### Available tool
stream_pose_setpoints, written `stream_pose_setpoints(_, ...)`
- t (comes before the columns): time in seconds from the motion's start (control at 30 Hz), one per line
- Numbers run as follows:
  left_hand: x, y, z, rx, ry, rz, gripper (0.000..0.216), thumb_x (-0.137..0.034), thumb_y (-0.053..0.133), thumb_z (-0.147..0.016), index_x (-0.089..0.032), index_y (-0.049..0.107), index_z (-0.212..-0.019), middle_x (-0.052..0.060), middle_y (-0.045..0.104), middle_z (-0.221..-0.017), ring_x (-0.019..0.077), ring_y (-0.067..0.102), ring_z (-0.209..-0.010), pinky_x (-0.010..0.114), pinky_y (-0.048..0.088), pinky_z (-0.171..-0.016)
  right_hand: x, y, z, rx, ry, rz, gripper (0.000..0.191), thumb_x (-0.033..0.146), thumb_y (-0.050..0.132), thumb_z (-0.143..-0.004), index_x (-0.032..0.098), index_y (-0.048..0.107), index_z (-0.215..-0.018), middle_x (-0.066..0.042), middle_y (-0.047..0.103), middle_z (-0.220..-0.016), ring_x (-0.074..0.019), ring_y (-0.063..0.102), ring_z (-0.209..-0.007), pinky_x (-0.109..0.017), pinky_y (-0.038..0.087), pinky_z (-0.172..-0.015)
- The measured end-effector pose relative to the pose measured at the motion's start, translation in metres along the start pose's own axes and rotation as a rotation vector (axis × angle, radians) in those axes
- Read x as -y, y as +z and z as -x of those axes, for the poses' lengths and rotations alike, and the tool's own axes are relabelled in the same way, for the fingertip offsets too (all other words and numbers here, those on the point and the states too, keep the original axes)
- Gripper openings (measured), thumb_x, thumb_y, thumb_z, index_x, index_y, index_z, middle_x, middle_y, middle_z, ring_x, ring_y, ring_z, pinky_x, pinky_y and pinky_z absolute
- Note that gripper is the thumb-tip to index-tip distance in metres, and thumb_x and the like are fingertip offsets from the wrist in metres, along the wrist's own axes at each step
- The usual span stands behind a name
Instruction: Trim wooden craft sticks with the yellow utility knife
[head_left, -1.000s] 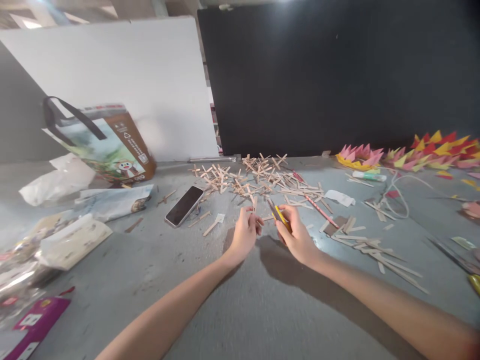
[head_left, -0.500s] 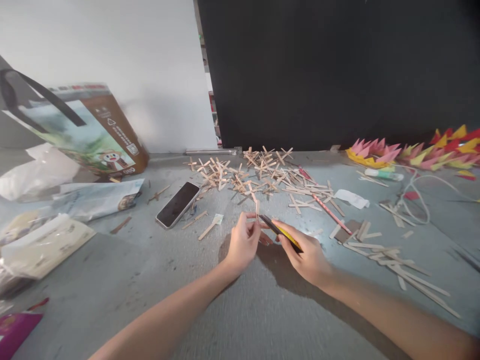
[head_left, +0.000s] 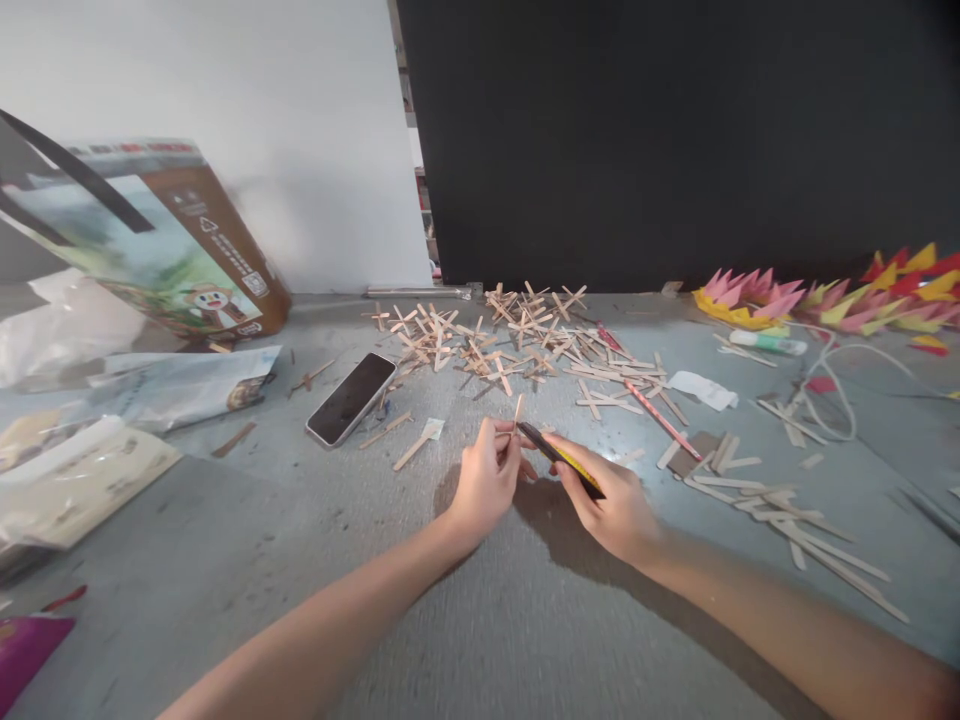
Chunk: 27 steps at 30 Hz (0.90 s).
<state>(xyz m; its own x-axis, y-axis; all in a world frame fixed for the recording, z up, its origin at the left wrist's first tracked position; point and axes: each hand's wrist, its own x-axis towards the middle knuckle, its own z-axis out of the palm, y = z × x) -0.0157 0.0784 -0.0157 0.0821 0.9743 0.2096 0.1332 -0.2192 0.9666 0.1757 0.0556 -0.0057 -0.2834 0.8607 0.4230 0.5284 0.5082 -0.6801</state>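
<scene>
My left hand (head_left: 484, 482) is closed in a pinch on a thin wooden stick (head_left: 517, 412) held upright over the grey floor. My right hand (head_left: 611, 500) is closed round a yellow and black utility knife (head_left: 561, 460), and the knife's tip meets the stick at my left fingertips. Beyond both hands lies a heap of crossed wooden sticks (head_left: 510, 340). A red pencil (head_left: 660, 418) lies to the right of the heap.
A black phone (head_left: 351, 397) lies left of the hands. A printed shopping bag (head_left: 150, 245) and plastic packets (head_left: 82, 470) fill the left side. Longer wooden strips (head_left: 795, 510), a white cable (head_left: 832, 395), a glue tube (head_left: 765, 342) and coloured paper flowers (head_left: 817, 300) lie at the right.
The knife in my right hand has come in to touch the stick in my left hand. The view has tilted down slightly.
</scene>
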Motion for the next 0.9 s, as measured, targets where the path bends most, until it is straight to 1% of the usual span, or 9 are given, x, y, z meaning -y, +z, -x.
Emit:
stream_pose_setpoints(0.2, 0.002, -0.001, 0.001, 0.01, 0.009, -0.033, 0.034, -0.043, 0.049, -0.106, -0.021, 0.049, -0.131, 0.006, 0.08, -0.093, 0.0152, 0.074, -0.062, 0.026, 0.058, -0.062, 0.0, -0.001, 0.001, 0.026, 0.074, -0.02, 0.04, 0.032, 0.046, -0.106, 0.028, 0.064, -0.142, -0.008, 0.072, -0.135, -0.027, 0.069, -0.125, -0.042, 0.056, -0.107)
stream_pose_setpoints(0.23, 0.002, -0.002, 0.001, 0.015, 0.011, -0.041, 0.033, -0.043, 0.048, -0.106, -0.021, 0.05, -0.131, 0.006, 0.08, -0.092, 0.0152, 0.074, -0.062, 0.026, 0.058, -0.062, 0.002, -0.001, 0.001, 0.044, 0.113, -0.034, 0.04, 0.035, 0.047, -0.106, 0.028, 0.064, -0.142, -0.009, 0.075, -0.127, -0.0268, 0.072, -0.119, -0.04, 0.058, -0.102)
stream_pose_setpoints(0.3, 0.003, -0.002, 0.0, 0.026, 0.015, -0.047, 0.031, -0.043, 0.047, -0.106, -0.022, 0.052, -0.128, 0.005, 0.079, -0.091, 0.0154, 0.074, -0.062, 0.026, 0.058, -0.062, 0.005, -0.002, 0.002, 0.097, 0.219, -0.095, 0.041, 0.04, 0.047, -0.107, 0.027, 0.061, -0.143, -0.008, 0.078, -0.101, -0.0238, 0.076, -0.091, -0.034, 0.062, -0.081)
stream_pose_setpoints(0.37, 0.003, -0.002, 0.0, 0.029, 0.01, -0.036, 0.03, -0.044, 0.047, -0.106, -0.022, 0.052, -0.127, 0.004, 0.079, -0.088, 0.0162, 0.075, -0.063, 0.026, 0.059, -0.063, 0.009, -0.002, 0.004, 0.148, 0.325, -0.177, 0.045, 0.045, 0.047, -0.107, 0.026, 0.057, -0.147, -0.002, 0.068, -0.075, -0.0187, 0.068, -0.061, -0.028, 0.056, -0.059)
stream_pose_setpoints(0.47, 0.001, -0.002, 0.001, 0.018, 0.0, -0.014, 0.032, -0.046, 0.048, -0.106, -0.022, 0.051, -0.127, 0.003, 0.078, -0.079, 0.0184, 0.077, -0.066, 0.028, 0.06, -0.065, 0.014, 0.001, 0.006, 0.173, 0.404, -0.265, 0.048, 0.049, 0.046, -0.107, 0.025, 0.054, -0.148, 0.004, 0.054, -0.06, -0.0151, 0.054, -0.046, -0.025, 0.045, -0.047)
stream_pose_setpoints(0.53, 0.0, -0.001, 0.002, 0.006, -0.003, -0.011, 0.033, -0.047, 0.051, -0.105, -0.022, 0.051, -0.126, 0.002, 0.077, -0.075, 0.0197, 0.078, -0.067, 0.028, 0.06, -0.066, 0.017, 0.004, 0.007, 0.185, 0.428, -0.311, 0.049, 0.051, 0.046, -0.106, 0.025, 0.053, -0.147, 0.005, 0.055, -0.061, -0.0137, 0.052, -0.044, -0.024, 0.043, -0.045)
stream_pose_setpoints(0.67, 0.0, -0.001, 0.002, 0.011, -0.009, -0.017, 0.032, -0.045, 0.05, -0.105, -0.021, 0.048, -0.127, 0.002, 0.077, -0.075, 0.0208, 0.078, -0.068, 0.03, 0.061, -0.066, 0.021, 0.006, 0.007, 0.2, 0.495, -0.464, 0.053, 0.056, 0.048, -0.103, 0.027, 0.051, -0.146, 0.001, 0.064, -0.081, -0.011, 0.051, -0.041, -0.024, 0.041, -0.036)
stream_pose_setpoints(0.83, 0.002, -0.002, 0.001, 0.026, -0.007, 0.001, 0.031, -0.043, 0.049, -0.106, -0.022, 0.047, -0.129, 0.003, 0.079, -0.079, 0.0217, 0.079, -0.07, 0.03, 0.06, -0.065, 0.022, 0.005, 0.005, 0.189, 0.509, -0.535, 0.052, 0.056, 0.05, -0.102, 0.026, 0.05, -0.144, 0.004, 0.063, -0.074, -0.0101, 0.049, -0.039, -0.021, 0.04, -0.033)
stream_pose_setpoints(0.9, 0.003, -0.002, 0.0, 0.032, -0.002, 0.003, 0.031, -0.043, 0.049, -0.106, -0.022, 0.046, -0.13, 0.004, 0.079, -0.08, 0.0222, 0.079, -0.071, 0.03, 0.06, -0.066, 0.021, 0.005, 0.004, 0.191, 0.503, -0.584, 0.053, 0.055, 0.05, -0.102, 0.024, 0.048, -0.145, 0.003, 0.064, -0.077, -0.01, 0.051, -0.04, -0.021, 0.04, -0.033)
